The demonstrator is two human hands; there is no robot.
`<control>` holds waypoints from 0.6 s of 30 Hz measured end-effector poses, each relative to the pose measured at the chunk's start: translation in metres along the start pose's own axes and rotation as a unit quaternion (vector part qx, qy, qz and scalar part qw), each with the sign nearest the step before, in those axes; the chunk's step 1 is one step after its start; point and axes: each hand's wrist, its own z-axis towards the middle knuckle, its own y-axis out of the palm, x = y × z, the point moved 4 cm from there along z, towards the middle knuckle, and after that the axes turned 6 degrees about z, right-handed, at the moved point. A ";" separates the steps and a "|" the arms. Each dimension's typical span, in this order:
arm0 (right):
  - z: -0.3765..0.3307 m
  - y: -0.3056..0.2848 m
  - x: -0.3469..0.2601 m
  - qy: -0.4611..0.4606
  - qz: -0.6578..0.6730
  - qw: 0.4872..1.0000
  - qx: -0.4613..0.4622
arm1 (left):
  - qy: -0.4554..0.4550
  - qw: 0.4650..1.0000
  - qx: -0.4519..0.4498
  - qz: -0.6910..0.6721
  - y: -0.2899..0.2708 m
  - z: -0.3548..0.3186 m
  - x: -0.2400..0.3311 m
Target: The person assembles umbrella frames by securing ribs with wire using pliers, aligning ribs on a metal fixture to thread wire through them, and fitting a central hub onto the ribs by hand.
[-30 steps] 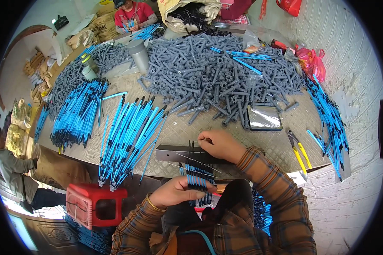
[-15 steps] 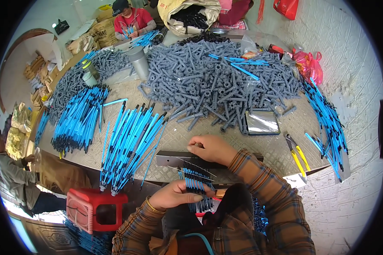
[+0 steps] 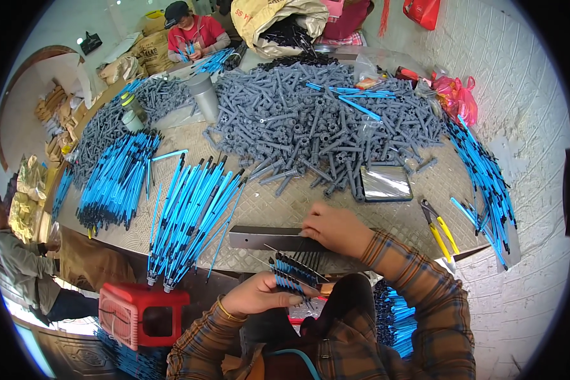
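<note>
At the table's front edge, my left hand [image 3: 259,295] is closed on a row of thin blue-and-black rods [image 3: 292,276], lined up side by side with thin metal strips across them. My right hand [image 3: 337,232] is closed in a pinch over a long dark metal bar [image 3: 259,239] at the table edge. Its fingertips point down at the bar, and what they hold, if anything, is hidden. Thin dark rods show below the bar, between my two hands.
Bundled blue rods [image 3: 193,215] lie left, more blue rods [image 3: 484,183] right. A heap of grey plastic tubes [image 3: 310,114] covers the middle. Yellow-handled pliers [image 3: 440,228] and a film-covered box [image 3: 386,183] lie right. A red stool [image 3: 145,310] stands below left. A co-worker [image 3: 196,35] sits opposite.
My right hand has moved right along the bar and slightly down. The rods in my left hand have tilted, showing more of their black ends. My left hand has barely moved.
</note>
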 end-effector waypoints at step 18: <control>-0.008 -0.024 -0.021 -0.242 -0.138 0.943 -0.180 | 0.036 0.998 -0.044 0.034 0.000 0.001 0.003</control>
